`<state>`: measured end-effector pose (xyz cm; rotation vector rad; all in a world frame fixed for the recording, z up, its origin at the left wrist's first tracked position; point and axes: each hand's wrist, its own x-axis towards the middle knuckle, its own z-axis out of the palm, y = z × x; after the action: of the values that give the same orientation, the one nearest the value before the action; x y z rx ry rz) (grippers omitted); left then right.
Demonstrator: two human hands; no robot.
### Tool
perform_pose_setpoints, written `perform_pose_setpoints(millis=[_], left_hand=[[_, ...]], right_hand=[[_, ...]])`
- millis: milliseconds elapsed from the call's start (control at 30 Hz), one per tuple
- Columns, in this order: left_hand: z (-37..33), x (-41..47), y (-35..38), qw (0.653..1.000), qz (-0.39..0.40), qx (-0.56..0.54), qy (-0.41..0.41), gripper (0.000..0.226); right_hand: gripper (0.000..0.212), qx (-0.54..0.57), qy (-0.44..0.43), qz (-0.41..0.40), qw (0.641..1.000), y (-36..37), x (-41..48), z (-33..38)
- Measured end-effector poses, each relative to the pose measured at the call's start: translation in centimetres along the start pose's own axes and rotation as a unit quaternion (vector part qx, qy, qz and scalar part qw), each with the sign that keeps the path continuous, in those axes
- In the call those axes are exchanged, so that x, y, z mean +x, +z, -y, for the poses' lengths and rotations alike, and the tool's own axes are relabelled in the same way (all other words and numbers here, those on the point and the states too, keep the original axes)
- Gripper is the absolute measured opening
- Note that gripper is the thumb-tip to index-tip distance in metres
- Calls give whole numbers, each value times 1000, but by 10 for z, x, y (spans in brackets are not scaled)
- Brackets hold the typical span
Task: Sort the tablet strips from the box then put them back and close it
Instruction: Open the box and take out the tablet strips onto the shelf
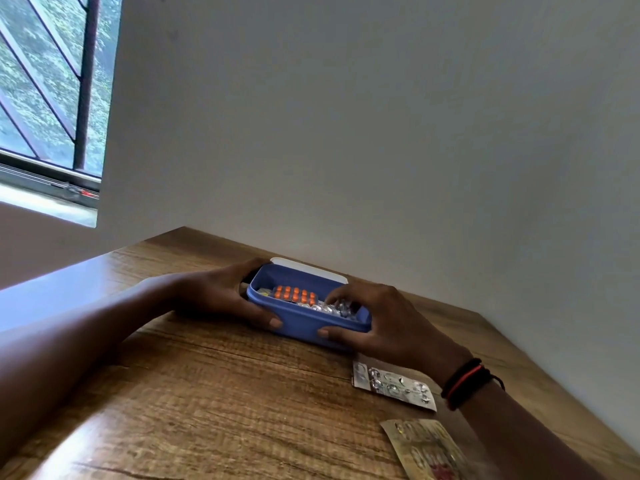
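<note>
An open blue oblong plastic box [304,323] sits far on the wooden desk [207,393], its white lid [308,268] off behind it, with an orange tablet strip [296,294] and silver foil strips [329,308] inside. The left hand [221,292] curls its fingers round the box's left end; the right hand [377,317] clasps the near wall, thumb outside, bent fingers resting on the silver strips. A silver blister strip [394,384] and a gold foil strip [426,448] lie near right, so sorting, refilling and closing seem unfinished.

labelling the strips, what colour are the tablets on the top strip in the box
Orange tablets, on the strip inside the blue box; head view.
</note>
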<state>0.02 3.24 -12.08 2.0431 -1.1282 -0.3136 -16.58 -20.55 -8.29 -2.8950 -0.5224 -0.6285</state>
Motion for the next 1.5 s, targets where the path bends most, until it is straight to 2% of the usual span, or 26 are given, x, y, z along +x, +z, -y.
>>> perform_pose_setpoints(millis=[333, 533, 600, 733, 900, 1000, 1167, 1333, 1500], left_hand=[[-1, -2, -1, 1000, -7, 5, 2, 103], [-2, -4, -1, 1000, -15, 0, 5, 105], [-2, -4, -1, 1000, -19, -1, 4, 106], [-1, -5, 0, 999, -29, -7, 12, 99], [-2, -6, -1, 999, -31, -7, 8, 98], [-1, -7, -1, 999, -32, -6, 12, 98], [-2, -6, -1, 999, -31, -9, 17, 98], [-1, -7, -1, 999, -32, -8, 16, 100], [0, -7, -1, 999, -34, -4, 20, 99]], right_hand=[[44, 115, 12, 17, 993, -16, -6, -11], [25, 220, 37, -18, 975, -24, -7, -10], [25, 288, 57, -65, 954, -26, -6, -10], [27, 430, 134, -160, 878, -26, -2, -10], [24, 497, 159, -216, 825, -23, 1, -6], [25, 512, 155, -237, 811, -24, 2, -3], [22, 480, 104, -251, 834, -24, 0, 1], [15, 324, -16, -250, 912, -18, -1, 5], [13, 219, -95, -222, 945, -11, -3, 7]])
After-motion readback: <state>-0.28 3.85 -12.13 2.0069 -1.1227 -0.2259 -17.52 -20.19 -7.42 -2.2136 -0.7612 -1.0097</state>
